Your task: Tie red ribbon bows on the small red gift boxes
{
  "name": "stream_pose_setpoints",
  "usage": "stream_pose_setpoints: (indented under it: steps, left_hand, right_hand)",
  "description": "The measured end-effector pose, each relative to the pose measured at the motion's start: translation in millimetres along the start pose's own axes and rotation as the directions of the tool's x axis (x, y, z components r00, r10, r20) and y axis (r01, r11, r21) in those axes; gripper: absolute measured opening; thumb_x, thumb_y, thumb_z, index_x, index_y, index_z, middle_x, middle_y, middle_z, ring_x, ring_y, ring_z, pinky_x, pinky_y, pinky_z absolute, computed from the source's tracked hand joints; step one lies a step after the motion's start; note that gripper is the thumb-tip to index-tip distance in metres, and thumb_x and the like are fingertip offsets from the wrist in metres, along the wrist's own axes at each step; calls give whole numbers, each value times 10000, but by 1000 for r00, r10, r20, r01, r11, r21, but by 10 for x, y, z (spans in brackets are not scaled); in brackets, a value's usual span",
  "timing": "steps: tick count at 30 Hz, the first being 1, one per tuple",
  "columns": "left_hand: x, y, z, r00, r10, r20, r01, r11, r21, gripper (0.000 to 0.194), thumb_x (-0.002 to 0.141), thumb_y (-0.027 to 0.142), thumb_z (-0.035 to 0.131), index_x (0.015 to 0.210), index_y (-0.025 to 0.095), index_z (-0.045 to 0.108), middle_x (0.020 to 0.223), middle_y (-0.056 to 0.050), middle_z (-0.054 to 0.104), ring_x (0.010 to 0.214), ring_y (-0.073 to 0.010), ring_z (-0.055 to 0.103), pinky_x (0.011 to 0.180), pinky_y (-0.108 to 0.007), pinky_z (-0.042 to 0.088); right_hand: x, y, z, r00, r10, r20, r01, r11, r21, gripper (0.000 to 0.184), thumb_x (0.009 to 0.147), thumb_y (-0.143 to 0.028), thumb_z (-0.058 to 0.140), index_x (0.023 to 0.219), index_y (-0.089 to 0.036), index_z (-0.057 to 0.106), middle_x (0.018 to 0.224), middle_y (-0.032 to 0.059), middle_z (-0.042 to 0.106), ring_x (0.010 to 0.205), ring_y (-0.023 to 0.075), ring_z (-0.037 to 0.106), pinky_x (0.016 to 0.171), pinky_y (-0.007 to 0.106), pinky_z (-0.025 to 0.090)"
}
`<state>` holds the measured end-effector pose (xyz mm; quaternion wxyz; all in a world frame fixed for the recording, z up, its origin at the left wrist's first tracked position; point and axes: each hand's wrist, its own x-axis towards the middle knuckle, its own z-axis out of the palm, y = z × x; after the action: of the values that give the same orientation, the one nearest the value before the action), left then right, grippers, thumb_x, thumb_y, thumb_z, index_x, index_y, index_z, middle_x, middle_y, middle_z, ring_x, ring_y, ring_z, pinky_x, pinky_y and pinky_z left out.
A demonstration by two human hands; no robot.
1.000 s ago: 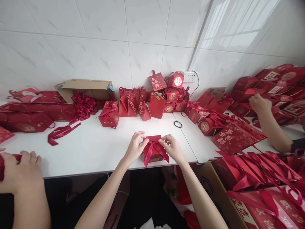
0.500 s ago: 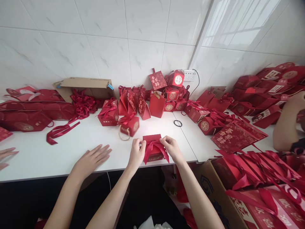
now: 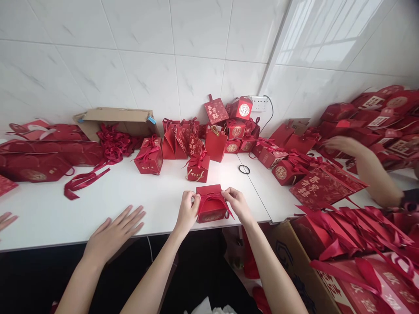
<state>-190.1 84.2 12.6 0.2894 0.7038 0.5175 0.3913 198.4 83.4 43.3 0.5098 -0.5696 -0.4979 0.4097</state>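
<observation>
A small red gift box (image 3: 210, 204) stands at the near edge of the white table (image 3: 131, 196), with a dark red ribbon (image 3: 214, 199) across its top. My left hand (image 3: 187, 213) pinches the ribbon at the box's left side. My right hand (image 3: 237, 204) pinches the other end at the right side, pulling it taut. Both hands are closed on the ribbon. Just behind the box stands a finished red box with a bow (image 3: 198, 168).
Another person's hand (image 3: 113, 233) lies flat on the table to my left; a second person's arm (image 3: 366, 168) reaches over red boxes at the right. Finished boxes and bags (image 3: 229, 131) crowd the wall. A cardboard carton (image 3: 118, 120) with ribbons, a black hair tie (image 3: 244, 169), and a carton of flat boxes (image 3: 353, 257) lie around.
The ribbon has been drawn tighter over the box. A finished bowed box slid across to behind mine. The left neighbour's hand came onto the table and the right neighbour's arm reached out again.
</observation>
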Motion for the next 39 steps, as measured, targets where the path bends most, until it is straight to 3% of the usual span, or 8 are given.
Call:
stream_pose_setpoints:
  steps: [4, 6, 9, 12, 16, 24, 30, 39]
  left_hand:
    - [-61, 215, -123, 999, -12, 30, 14, 998, -59, 540, 849, 668, 209, 877, 323, 623, 1033, -21, 658, 1067, -227, 605, 879, -455, 492]
    - [1, 422, -36, 999, -3, 40, 6, 997, -78, 491, 838, 667, 298, 917, 307, 622, 1055, -24, 639, 1004, -226, 617, 841, -452, 507]
    - [212, 763, 445, 997, -10, 76, 17, 995, -95, 337, 889, 401, 492, 1122, 166, 553, 1134, -88, 585, 974, -186, 588, 841, -402, 509]
    - [447, 1033, 1115, 994, -26, 110, 37, 995, -94, 271, 890, 349, 504, 1079, 166, 571, 1099, -73, 590, 924, -166, 587, 804, -358, 516]
    - [607, 1213, 1586, 994, -90, 61, 95, 992, -85, 220, 846, 293, 480, 656, 181, 489, 747, -1, 533, 712, -143, 541, 697, -297, 470]
    - [625, 1209, 1545, 987, -136, 81, 152, 960, -237, 231, 774, 324, 464, 587, 201, 408, 655, 18, 465, 663, -145, 486, 654, -275, 423]
    - [643, 1170, 1551, 978, -143, 153, 182, 941, -285, 286, 784, 360, 471, 569, 204, 365, 544, 42, 393, 522, -115, 441, 521, -242, 407]
    - [686, 1356, 1511, 986, 158, 54, -153, 985, -85, 179, 771, 177, 472, 916, 220, 567, 1143, -65, 531, 1159, -215, 477, 1022, -405, 374]
  right_hand:
    - [-182, -210, -14, 925, -325, -198, 252, 912, -323, 308, 796, -493, 557, 852, -190, 557, 900, 83, 553, 894, 239, 531, 814, 410, 443]
    - [-310, -326, 50, 827, -562, -16, 485, 728, -485, 304, 821, -422, 579, 1017, -190, 555, 1022, 112, 554, 1008, 251, 519, 880, 427, 431]
    - [-425, -361, 225, 669, -645, 368, 722, 448, -528, 391, 832, -316, 608, 1184, -183, 503, 1147, 131, 570, 1105, 264, 512, 979, 486, 370]
    - [-422, -218, 367, 629, -659, 413, 734, 328, -595, 309, 881, -191, 529, 1189, -172, 508, 1080, 110, 626, 998, 231, 577, 998, 503, 350]
    - [-400, -51, 403, 591, -741, 319, 738, 336, -586, 166, 915, -135, 456, 938, -210, 603, 857, 39, 647, 799, 161, 598, 949, 413, 411]
    - [-437, -58, 444, 653, -688, 316, 673, 338, -658, 337, 865, -217, 548, 1197, -166, 523, 1052, 101, 622, 909, 234, 556, 805, 392, 430]
    - [-401, -10, 465, 674, -702, 230, 649, 414, -639, 162, 876, -147, 498, 952, -208, 628, 870, 38, 631, 790, 184, 532, 757, 346, 394]
    - [-434, 33, 447, 619, -776, 118, 684, 459, -567, 171, 891, -144, 498, 868, -230, 643, 773, 20, 613, 734, 159, 541, 738, 340, 394]
